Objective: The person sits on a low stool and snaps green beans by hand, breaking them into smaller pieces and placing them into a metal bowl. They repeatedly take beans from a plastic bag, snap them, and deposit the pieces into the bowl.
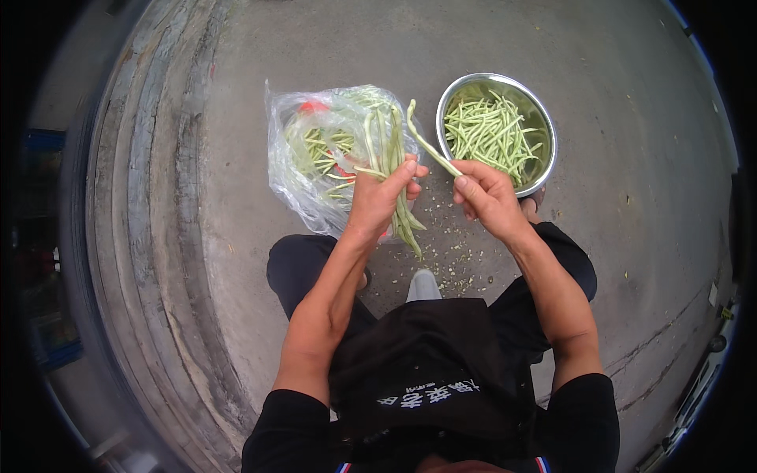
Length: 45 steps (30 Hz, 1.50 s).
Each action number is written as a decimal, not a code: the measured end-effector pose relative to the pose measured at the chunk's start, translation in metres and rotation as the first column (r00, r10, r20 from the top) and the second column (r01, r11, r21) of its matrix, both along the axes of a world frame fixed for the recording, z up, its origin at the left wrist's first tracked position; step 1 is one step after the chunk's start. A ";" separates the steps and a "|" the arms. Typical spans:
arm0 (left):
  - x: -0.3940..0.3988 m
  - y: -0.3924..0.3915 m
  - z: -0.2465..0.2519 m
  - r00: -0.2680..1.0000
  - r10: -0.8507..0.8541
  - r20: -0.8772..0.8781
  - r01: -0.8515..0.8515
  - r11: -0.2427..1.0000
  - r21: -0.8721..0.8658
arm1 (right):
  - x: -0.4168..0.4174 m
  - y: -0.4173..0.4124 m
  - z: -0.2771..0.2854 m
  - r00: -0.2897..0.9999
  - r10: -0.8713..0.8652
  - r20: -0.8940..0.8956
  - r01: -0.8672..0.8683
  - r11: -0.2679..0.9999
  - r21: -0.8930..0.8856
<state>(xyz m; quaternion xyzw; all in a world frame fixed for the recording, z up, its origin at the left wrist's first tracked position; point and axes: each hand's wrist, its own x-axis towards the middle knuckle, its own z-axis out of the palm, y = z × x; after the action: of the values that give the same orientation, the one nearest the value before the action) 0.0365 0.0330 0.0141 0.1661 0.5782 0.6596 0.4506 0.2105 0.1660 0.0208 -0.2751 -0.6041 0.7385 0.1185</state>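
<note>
In my left hand (384, 192) is a bunch of long green beans (395, 133), their ends sticking out above and below the fist. My right hand (488, 195) pinches a single green bean (432, 149) near its lower end, between thumb and fingers. Behind my left hand lies an open clear plastic bag (290, 195) with more green beans (322, 145) and some red showing in it. Just beyond my right hand stands a round stainless steel basin (553, 148), partly filled with green beans (488, 133).
Small bean scraps (452, 260) litter the concrete floor (355, 41) between my feet. A grey plastic stool edge (423, 285) shows below me. Concrete steps (148, 207) run along the left. A vehicle (704, 378) is partly visible at the far right.
</note>
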 end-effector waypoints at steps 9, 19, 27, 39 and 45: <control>0.016 0.002 -0.006 0.972 -0.201 0.120 0.204 0.979 -0.015 | -0.006 0.035 0.007 0.987 -0.121 -0.106 0.139 0.974 0.182; 0.019 -0.002 -0.015 0.900 -0.219 0.377 0.219 0.975 0.044 | -0.008 0.039 0.009 0.865 -0.375 -0.334 0.383 0.923 -0.046; 0.020 -0.006 -0.008 0.930 -0.257 0.264 0.275 0.961 -0.032 | -0.002 0.037 0.003 0.988 -0.078 -0.130 0.039 0.959 -0.282; 0.017 -0.014 -0.005 0.963 -0.270 0.005 0.269 0.958 -0.100 | 0.012 0.044 0.021 0.999 0.018 -0.028 -0.002 0.870 0.494; 0.015 -0.015 -0.002 0.930 -0.362 -0.060 0.353 0.927 -0.128 | 0.014 0.047 0.017 0.996 0.062 -0.063 0.007 0.662 0.750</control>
<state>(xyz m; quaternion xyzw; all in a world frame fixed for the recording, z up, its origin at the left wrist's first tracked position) 0.0520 0.0181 0.0125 0.2696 0.5933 0.5248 0.5477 0.2247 0.2126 0.0378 -0.1620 -0.8527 0.4375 0.2349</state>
